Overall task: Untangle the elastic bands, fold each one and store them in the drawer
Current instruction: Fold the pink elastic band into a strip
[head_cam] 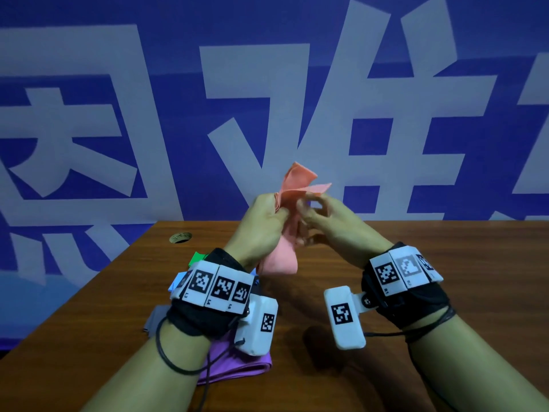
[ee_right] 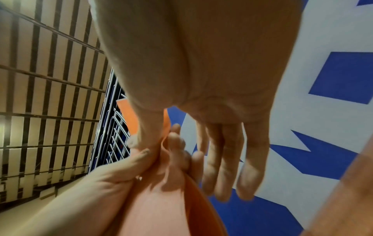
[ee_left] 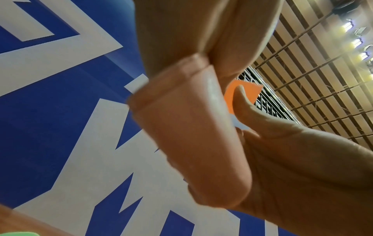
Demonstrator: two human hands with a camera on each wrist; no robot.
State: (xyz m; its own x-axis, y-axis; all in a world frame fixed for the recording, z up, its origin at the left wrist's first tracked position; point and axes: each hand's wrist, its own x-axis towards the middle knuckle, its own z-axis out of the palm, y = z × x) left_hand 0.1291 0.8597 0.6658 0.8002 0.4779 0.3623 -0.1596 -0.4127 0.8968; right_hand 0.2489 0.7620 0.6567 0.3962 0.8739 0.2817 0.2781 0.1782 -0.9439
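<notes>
Head view, nearest the camera: a folded purple band [head_cam: 234, 367] lies flat on the wooden table [head_cam: 445, 292] under the left forearm, with a grey band [head_cam: 154, 319] beside it and green [head_cam: 198, 257] and blue [head_cam: 175, 284] bands just beyond, all partly hidden by the wrist units. Above the table, both hands hold a salmon-pink elastic band [head_cam: 297, 185] in mid-air. The left hand [head_cam: 261, 221] is curled round the gathered middle of the band, whose lower loop hangs below the palm, clear of the table as far as can be judged. The right hand [head_cam: 329, 221] pinches the upper layers between thumb and forefinger; the right wrist view shows its remaining fingers [ee_right: 226, 167] extended and relaxed. Two loose flaps project above the hands. Farther off, a cable hole [head_cam: 180, 237] sits near the table's rear edge, before a blue wall banner [head_cam: 148, 114] with white characters. Judged step: untangling or straightening this band, folding not yet complete. The next move calls for separating the twisted layers, aligning the flaps, then folding evenly. No drawer is in view.
</notes>
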